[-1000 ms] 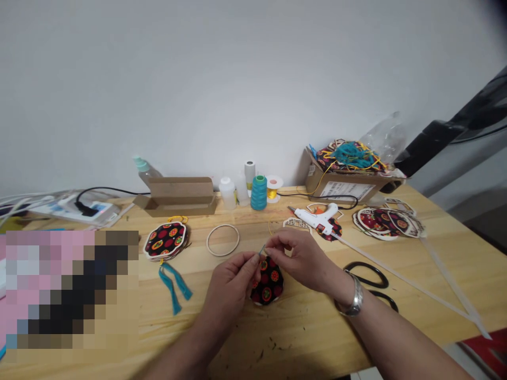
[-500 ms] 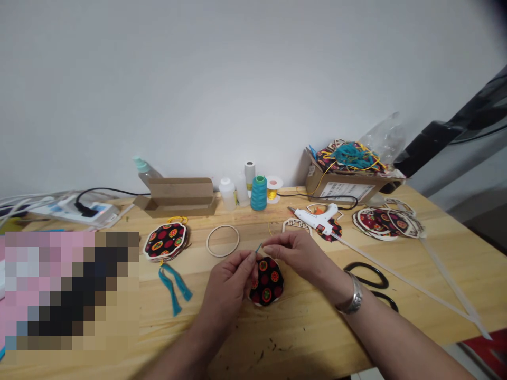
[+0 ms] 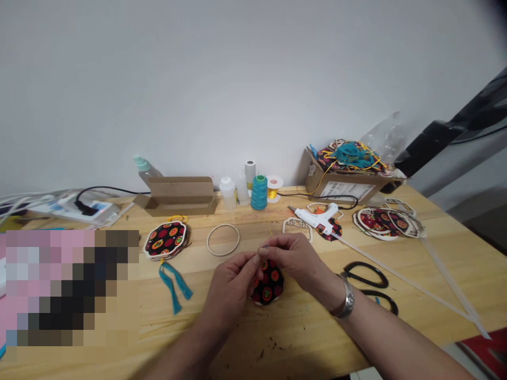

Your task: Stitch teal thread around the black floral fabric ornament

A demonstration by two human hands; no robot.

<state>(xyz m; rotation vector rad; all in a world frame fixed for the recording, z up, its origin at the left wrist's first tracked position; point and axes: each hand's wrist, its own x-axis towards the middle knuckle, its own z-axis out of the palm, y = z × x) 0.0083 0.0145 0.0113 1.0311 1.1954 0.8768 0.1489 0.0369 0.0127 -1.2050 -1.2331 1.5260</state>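
Observation:
My left hand [image 3: 234, 279] and my right hand [image 3: 293, 257] meet over the middle of the table, thumb and fingertips closed in a pinch. Between them is a short bit of teal thread [image 3: 265, 246], mostly hidden by the fingers. Just below the fingertips, a round black fabric piece [image 3: 267, 290] with red and orange flower patterns lies with its upper left part covered by the hands. Black-handled scissors [image 3: 366, 275] rest to the right, partly behind my right wrist.
Stacked patterned ornaments [image 3: 165, 240] with teal tassels [image 3: 174, 287] lie left, beside a wooden ring [image 3: 223, 240]. Behind stand a teal thread cone [image 3: 259, 193], a yellow cord spool [image 3: 273, 187] and bottles [image 3: 228, 193]. A glue gun [image 3: 319, 217] and a filled carton [image 3: 344, 182] are at right.
My right hand has moved slightly left and down, so its fingertips now meet those of my left hand. The teal thread that stuck up is now mostly covered.

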